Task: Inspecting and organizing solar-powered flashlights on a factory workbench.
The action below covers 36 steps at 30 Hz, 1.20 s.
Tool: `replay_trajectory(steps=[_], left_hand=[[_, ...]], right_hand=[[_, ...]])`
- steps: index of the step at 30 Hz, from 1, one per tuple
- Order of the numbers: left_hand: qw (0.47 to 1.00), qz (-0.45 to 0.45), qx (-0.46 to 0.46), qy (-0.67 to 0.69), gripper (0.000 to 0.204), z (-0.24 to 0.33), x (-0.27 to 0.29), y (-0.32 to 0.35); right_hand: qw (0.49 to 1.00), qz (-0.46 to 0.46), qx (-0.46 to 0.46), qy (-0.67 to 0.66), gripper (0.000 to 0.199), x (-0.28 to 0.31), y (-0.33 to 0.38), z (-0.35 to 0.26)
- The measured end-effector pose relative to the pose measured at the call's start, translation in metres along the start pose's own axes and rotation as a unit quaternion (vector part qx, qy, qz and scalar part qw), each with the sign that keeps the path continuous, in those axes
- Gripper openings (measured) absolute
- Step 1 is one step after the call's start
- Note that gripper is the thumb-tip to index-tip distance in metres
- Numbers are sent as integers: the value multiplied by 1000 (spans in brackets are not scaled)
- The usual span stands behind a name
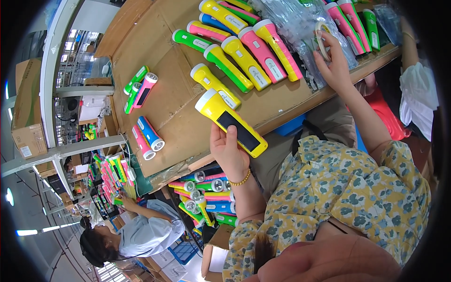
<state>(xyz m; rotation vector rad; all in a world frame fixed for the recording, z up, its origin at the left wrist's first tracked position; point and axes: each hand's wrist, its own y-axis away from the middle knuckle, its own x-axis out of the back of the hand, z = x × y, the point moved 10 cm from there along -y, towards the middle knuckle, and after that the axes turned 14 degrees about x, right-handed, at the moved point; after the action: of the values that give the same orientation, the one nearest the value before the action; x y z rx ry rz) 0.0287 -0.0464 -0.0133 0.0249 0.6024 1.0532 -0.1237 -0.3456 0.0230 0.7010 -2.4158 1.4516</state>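
Note:
My left hand [231,152] is closed around a yellow flashlight [212,107] with a white head and a dark panel along its side. It holds the flashlight tilted, over the near edge of the cardboard-topped table [176,89]. Pinched between thumb and fingers of my right hand [334,68] is a pale roll of tape [321,41], above the clear plastic bags [289,26]. Between the two hands lie several flashlights in yellow, pink and green, among them a pink flashlight [263,54] and a green-and-yellow flashlight [229,66].
On the table's left part lie a blue flashlight [149,132] and a few others. More pink flashlights [345,28] lie far right. Below the edge, flashlights fill a container, including a blue one [221,207]. Another person [145,232] works at the lower left beside a metal frame [49,84].

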Motion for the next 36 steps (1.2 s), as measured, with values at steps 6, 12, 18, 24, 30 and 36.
replay_trajectory(steps=[6, 12, 18, 24, 30, 36], left_hand=[[999, -31, 14, 18, 30, -4, -2, -2], [947, -188, 116, 234, 39, -26, -6, -1], [942, -185, 126, 250, 38, -26, -14, 2], [926, -242, 128, 261, 46, -21, -24, 6], [950, -226, 82, 198, 64, -20, -25, 8], [995, -77, -58, 0, 61, 6, -13, 9]], right_hand=[[1000, 0, 9, 5, 47, 0, 0, 0], [1000, 6, 18, 16, 47, 3, 0, -2], [1000, 7, 11, 15, 47, 3, -1, -3], [1000, 13, 16, 17, 47, 3, -1, -4], [999, 16, 21, 20, 46, 5, -2, -4], [999, 13, 23, 21, 45, 5, -2, -7]])
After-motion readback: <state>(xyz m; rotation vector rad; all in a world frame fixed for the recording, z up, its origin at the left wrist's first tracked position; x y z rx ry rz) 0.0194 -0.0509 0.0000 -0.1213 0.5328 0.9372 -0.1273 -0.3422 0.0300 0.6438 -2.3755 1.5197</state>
